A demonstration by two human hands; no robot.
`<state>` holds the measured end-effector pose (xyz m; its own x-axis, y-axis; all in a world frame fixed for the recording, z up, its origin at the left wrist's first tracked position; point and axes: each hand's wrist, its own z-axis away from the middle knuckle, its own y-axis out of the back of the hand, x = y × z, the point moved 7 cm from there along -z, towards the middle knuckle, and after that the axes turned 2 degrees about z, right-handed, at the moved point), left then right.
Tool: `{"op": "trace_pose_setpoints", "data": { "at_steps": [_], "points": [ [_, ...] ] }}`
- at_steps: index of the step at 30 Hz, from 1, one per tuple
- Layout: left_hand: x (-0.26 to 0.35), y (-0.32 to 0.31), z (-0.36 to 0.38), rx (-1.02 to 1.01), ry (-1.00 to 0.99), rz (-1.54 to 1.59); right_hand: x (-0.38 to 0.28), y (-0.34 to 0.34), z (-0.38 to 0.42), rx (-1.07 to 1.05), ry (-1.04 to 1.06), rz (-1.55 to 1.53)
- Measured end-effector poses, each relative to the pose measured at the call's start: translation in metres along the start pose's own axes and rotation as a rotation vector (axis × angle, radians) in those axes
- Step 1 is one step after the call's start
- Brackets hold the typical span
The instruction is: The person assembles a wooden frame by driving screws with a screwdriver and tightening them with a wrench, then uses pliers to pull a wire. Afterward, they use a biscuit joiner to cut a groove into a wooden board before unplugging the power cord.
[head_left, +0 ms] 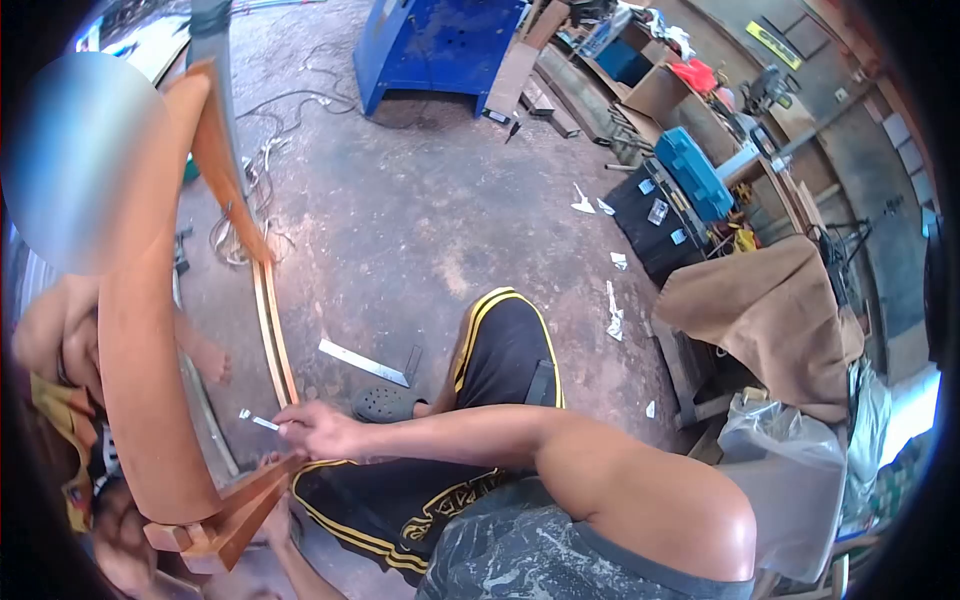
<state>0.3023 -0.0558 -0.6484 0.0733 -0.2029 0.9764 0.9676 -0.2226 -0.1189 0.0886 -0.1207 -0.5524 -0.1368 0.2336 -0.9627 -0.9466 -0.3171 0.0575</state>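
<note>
My right hand (322, 432) is closed in a pinch around a thin white stick-like tool (262, 422) with a small pale tip, pointing left. Its exact kind is too small to make out. Below it, my left hand (278, 515) wraps round a reddish-brown wooden rail (245, 515) at the near end of a wooden frame, the fingers partly hidden behind the wood. The frame's broad curved wooden panel (150, 380) rises along the left. From its far end, a slimmer wooden bar (225, 180) slopes down to a long strip (270, 330) near the floor.
Another person (75, 330) sits close behind the panel at left. A try square (365, 362) lies on the floor by my clog (388, 404). Cords (265, 190) coil beyond. A blue machine stand (435, 50), black toolbox (655, 220) and brown cloth (770, 320) stand farther off.
</note>
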Motion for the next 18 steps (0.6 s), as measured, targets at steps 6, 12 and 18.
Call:
{"op": "trace_pose_setpoints", "data": {
  "at_steps": [6,12,18],
  "points": [
    [-0.009,0.007,-0.015,-0.055,-0.049,-0.022,-0.008,0.062,0.023,0.174,0.057,-0.123],
    [-0.011,-0.015,-0.02,0.131,-0.354,0.25,-0.036,0.074,0.046,0.139,0.183,0.095],
    [-0.04,-0.016,-0.018,0.194,-0.2,0.507,-0.024,0.043,0.041,-0.227,-0.029,-0.514]
  ]
}}
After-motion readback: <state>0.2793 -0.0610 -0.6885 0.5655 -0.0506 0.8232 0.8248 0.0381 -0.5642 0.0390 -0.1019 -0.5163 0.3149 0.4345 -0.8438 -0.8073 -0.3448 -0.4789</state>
